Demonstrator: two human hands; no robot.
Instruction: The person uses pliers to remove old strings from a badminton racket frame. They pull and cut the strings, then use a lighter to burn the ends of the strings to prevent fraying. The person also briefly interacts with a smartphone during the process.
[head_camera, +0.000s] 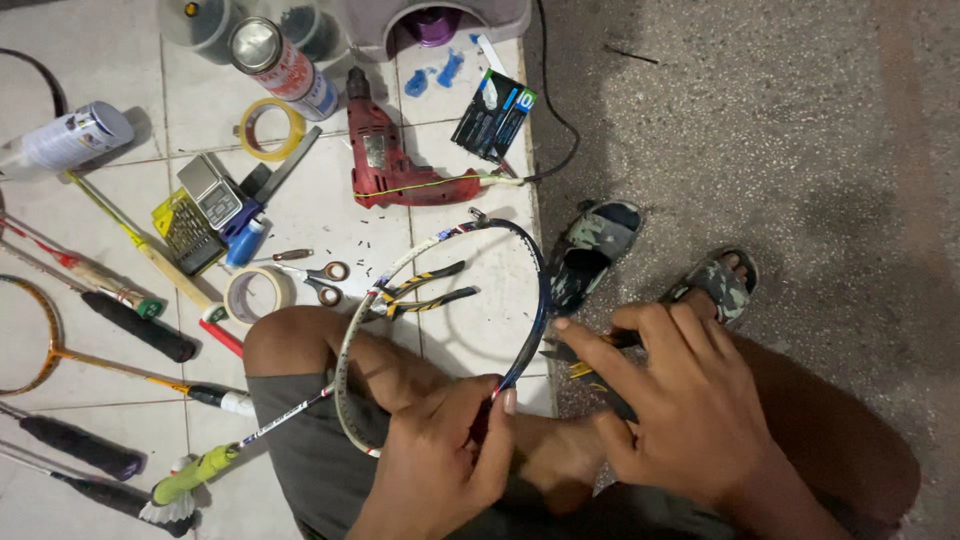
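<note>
An unstrung badminton racket frame rests across my knees, its shaft running down left to a green grip. My left hand pinches the dark lower rim of the frame. My right hand grips a small plier-like tool with yellow and black handles, its tip against the rim just right of my left hand. A second pair of yellow and black pliers lies on the tile inside the hoop.
On the white tiles lie a red drill, scissors, two tape rolls, a spray can, a small scale and several other rackets at left. My sandalled feet rest on rough grey floor.
</note>
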